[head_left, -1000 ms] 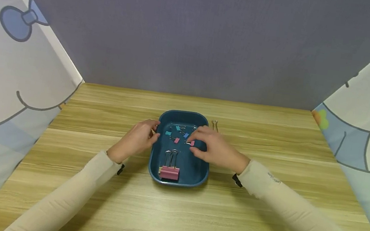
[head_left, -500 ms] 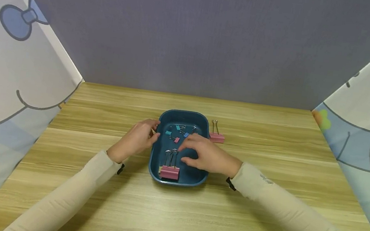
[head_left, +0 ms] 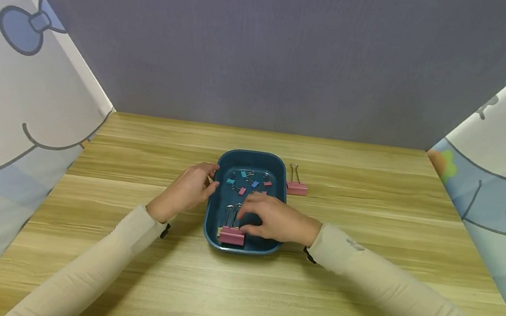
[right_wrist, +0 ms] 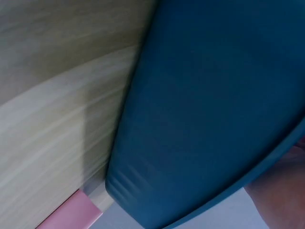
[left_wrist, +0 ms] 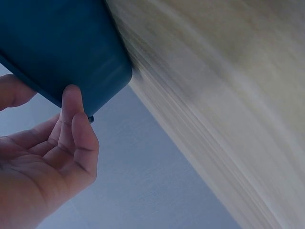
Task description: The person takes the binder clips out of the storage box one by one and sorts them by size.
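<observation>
A dark blue tray (head_left: 273, 236) sits mid-table; its outer wall fills the left wrist view (left_wrist: 62, 43) and the right wrist view (right_wrist: 209, 109). My left hand (head_left: 203, 183) grips the tray's left rim, thumb over the edge and fingers (left_wrist: 71, 102) against the outside. My right hand (head_left: 246, 219) reaches into the tray, its fingers over the silver handles of a large pink binder clip (head_left: 231, 237) at the near end. Whether they pinch the handles is hidden. Several small coloured clips (head_left: 246, 180) lie at the tray's far end.
Another pink binder clip (head_left: 296, 188) lies on the wooden table (head_left: 374, 196) just right of the tray, also seen as a pink edge (right_wrist: 71, 214). Cartoon-printed curtains stand at both sides, and a grey wall closes the back.
My right hand has left a small pink clip in the tray's far end and moved nearer and left, onto the large pink clip. The clip on the table is now uncovered. The left hand stayed.
</observation>
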`<state>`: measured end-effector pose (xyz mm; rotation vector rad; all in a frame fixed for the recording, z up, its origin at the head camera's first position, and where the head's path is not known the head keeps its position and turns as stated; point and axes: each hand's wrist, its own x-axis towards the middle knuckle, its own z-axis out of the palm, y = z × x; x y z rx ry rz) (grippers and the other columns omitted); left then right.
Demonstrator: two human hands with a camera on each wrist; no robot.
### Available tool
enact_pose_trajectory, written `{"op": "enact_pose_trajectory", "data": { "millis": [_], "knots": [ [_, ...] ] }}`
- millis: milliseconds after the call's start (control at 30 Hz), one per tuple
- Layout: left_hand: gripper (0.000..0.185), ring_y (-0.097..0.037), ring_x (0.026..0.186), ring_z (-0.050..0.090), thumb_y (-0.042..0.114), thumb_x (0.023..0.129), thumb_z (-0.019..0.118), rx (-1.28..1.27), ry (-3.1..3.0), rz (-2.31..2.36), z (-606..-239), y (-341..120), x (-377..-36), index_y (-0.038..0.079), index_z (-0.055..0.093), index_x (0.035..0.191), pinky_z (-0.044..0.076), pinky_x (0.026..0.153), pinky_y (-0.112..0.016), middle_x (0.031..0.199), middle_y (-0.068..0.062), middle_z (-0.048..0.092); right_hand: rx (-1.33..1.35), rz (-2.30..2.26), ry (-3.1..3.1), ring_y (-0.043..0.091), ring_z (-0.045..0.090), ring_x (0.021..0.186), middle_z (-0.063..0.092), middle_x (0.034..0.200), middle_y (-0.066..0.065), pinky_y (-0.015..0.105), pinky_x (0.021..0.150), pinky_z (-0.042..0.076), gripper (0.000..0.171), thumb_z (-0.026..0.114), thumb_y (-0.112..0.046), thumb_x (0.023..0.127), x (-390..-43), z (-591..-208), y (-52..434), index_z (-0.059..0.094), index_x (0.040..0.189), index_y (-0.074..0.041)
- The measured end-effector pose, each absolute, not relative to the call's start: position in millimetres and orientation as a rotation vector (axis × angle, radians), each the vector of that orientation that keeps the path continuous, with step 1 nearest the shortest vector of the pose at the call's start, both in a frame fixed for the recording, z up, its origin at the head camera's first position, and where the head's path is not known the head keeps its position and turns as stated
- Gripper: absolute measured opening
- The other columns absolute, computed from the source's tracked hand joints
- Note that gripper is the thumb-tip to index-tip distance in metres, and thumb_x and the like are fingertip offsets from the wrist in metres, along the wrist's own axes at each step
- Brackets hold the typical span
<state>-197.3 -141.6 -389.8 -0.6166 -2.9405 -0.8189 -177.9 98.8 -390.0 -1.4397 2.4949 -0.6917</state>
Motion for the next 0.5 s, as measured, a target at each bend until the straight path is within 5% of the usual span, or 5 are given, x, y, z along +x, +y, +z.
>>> {"op": "enact_pose_trajectory", "data": {
  "millis": [500],
  "knots": [
    [0.040,-0.019,0.077,0.060,0.008,0.088,0.065,-0.626,-2.938,-0.822,-391.2,-142.9,-197.4,-0.008,0.054,0.124,0.052,0.062,-0.028,0.096,-0.011,0.059,-1.448,-0.685,2.455,0.015,0.057,0.096,0.060,0.100,-0.002,0.027,0.086,0.046,0.019,0.066,-0.029,0.090,-175.9,-394.0,90.0,0.068,0.100,-0.013]
  ]
}}
